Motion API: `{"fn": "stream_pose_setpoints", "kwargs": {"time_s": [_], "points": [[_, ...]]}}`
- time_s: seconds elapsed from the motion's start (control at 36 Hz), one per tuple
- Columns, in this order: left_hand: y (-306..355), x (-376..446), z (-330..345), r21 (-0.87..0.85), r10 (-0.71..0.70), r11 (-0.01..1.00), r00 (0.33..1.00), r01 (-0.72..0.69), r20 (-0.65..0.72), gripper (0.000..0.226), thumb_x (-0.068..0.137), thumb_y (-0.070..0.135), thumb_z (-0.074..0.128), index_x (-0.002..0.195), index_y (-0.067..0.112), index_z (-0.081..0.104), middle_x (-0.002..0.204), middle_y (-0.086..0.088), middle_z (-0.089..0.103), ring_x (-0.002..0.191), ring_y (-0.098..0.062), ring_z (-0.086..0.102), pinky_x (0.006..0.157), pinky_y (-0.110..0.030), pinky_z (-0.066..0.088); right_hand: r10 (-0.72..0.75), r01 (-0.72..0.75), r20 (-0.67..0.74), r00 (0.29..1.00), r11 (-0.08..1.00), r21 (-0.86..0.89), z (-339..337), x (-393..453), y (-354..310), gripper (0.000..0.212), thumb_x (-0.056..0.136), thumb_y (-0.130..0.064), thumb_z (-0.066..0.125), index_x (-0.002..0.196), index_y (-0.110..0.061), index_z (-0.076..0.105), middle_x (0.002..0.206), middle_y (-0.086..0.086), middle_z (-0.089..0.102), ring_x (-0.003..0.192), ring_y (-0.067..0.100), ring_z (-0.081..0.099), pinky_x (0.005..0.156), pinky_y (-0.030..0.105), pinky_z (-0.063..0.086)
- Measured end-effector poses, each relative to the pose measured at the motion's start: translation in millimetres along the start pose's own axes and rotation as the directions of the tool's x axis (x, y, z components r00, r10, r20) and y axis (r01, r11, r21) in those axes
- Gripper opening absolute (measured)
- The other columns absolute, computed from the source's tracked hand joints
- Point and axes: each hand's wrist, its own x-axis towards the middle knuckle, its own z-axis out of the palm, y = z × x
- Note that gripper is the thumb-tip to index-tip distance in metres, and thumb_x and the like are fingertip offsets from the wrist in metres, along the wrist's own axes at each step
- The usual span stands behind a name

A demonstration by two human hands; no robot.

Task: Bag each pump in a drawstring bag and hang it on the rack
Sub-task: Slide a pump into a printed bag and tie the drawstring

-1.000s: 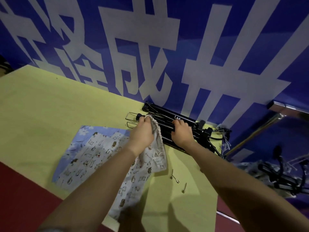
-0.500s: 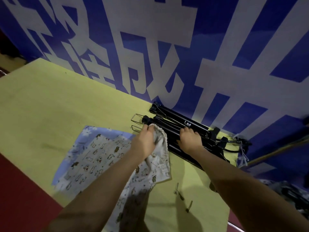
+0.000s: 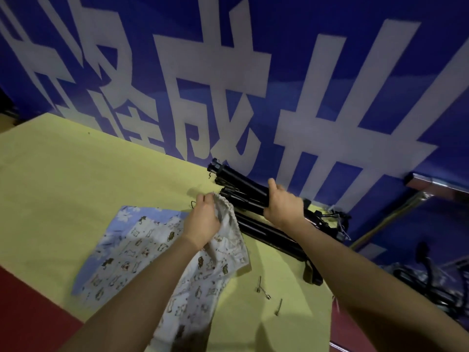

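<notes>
A single head-worn wide-angle camera looks forward and steeply down over both forearms, close above the yellow counter (image 3: 76, 189). The left hand (image 3: 203, 219) sits just left of frame centre, the right hand (image 3: 284, 207) just right of it (lines bow toward the edges). Beyond the hands a blue banner (image 3: 253, 72) fills the upper half; red floor (image 3: 28, 308) shows below and left of them. No second view overlaps.
</notes>
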Motion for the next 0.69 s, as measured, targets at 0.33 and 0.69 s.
{"fn": "stream_pose_setpoints", "kwargs": {"time_s": [0.33,0.69], "points": [[9.3,-31.7,-13.8,-0.155,0.038,0.987,0.999,-0.037,0.008,0.068,0.083,-0.002,0.052,0.145,0.008,0.026,0.139,-0.013,0.035,0.120,-0.034,0.048,0.095,-0.042,0.045,-0.013,0.014,-0.031,0.999,0.998,0.053,-15.7,-83.6,25.6,0.048,0.081,-0.027,0.058,0.126,-0.020,0.042,0.114,0.006,0.059,0.095,0.030,0.061,0.069,0.036,0.051],[0.6,-51.6,-23.2,-0.220,0.188,0.963,0.973,-0.157,0.130,0.084,0.083,-0.017,0.041,0.152,0.016,0.006,0.160,0.002,0.004,0.147,-0.016,0.009,0.112,-0.021,0.019,-0.071,0.068,-0.054,0.996,0.997,-0.045,-1.1,-145.1,40.9,0.052,0.084,-0.028,0.055,0.134,-0.023,0.039,0.113,0.003,0.059,0.093,0.027,0.063,0.066,0.032,0.048]]}}
